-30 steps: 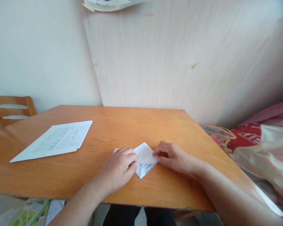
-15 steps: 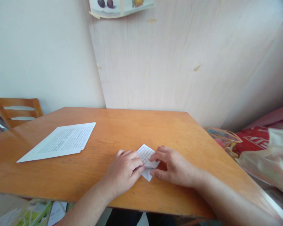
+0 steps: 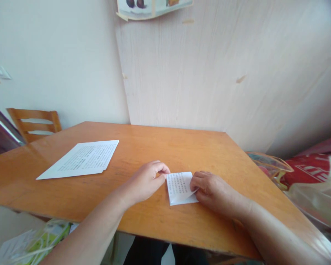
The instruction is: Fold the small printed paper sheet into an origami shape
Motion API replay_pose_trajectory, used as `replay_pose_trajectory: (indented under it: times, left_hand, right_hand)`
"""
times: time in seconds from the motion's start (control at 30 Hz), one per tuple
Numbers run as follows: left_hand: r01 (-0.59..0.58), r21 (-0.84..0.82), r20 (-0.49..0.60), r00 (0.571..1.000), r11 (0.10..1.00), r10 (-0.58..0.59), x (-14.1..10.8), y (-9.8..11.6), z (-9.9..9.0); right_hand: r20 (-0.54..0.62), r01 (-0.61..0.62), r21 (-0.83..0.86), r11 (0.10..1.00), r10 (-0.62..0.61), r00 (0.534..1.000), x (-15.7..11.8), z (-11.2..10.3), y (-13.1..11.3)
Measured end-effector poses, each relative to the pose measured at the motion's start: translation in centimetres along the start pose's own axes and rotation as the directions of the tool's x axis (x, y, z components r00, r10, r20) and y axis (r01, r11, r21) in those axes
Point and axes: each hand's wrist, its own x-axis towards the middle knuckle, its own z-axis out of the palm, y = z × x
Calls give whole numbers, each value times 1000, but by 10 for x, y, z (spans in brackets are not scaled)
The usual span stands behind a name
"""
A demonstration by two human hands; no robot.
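A small folded square of printed white paper [image 3: 179,186] lies on the wooden table in front of me. My left hand [image 3: 150,180] pinches its upper left corner between thumb and fingertips. On the right side, my right hand [image 3: 211,189] has its fingers curled closed on the paper's edge, where a flap is slightly raised. The right fingertips are partly hidden by the hand and the flap.
Larger printed sheets [image 3: 84,160] lie on the left of the wooden table [image 3: 160,143]. A wooden chair [image 3: 38,121] stands beyond its left end. Bags [image 3: 306,169] are beside the right edge, and a green plastic bag [image 3: 48,239] is below the near edge.
The folded paper has turned so its sides face me squarely. My left hand has moved up to its corner, and my right hand has closed on its right side. The view has shifted left.
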Motion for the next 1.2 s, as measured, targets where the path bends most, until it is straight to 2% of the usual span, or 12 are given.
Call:
replay_pose_trajectory:
  times: [0.17,0.23,0.43,0.73,0.87,1.03,1.1,1.2]
  left_hand:
    - [-17,2,160,987,1000,17,18,-11,12]
    - [-27,-7,190,981,1000,28,19,-17,16]
    - [-85,8,194,978,996,82,17,-30,23]
    - [-128,5,217,968,992,124,20,-28,18]
    - [-127,-13,200,972,992,127,21,-34,22]
    - [-58,-102,140,988,993,72,21,-35,26]
    - [-30,-100,98,994,995,40,22,-35,24]
    - [13,-87,-21,1000,996,-15,25,-39,19]
  right_hand:
    - [13,-32,6,999,31,999,-1,0,0]
    - [13,-29,1,1000,29,999,-1,0,1]
    - [17,-12,-93,996,13,1000,-5,-2,-9]
    - [17,27,-371,928,-23,1000,-6,7,-47]
    - [8,-21,-415,910,26,1000,-9,20,-57]
    - [-42,-125,-386,914,118,992,-16,35,-57]
    - [-56,-141,-369,918,129,990,-18,37,-57]
    - [-65,-163,-325,932,150,987,-20,39,-57]
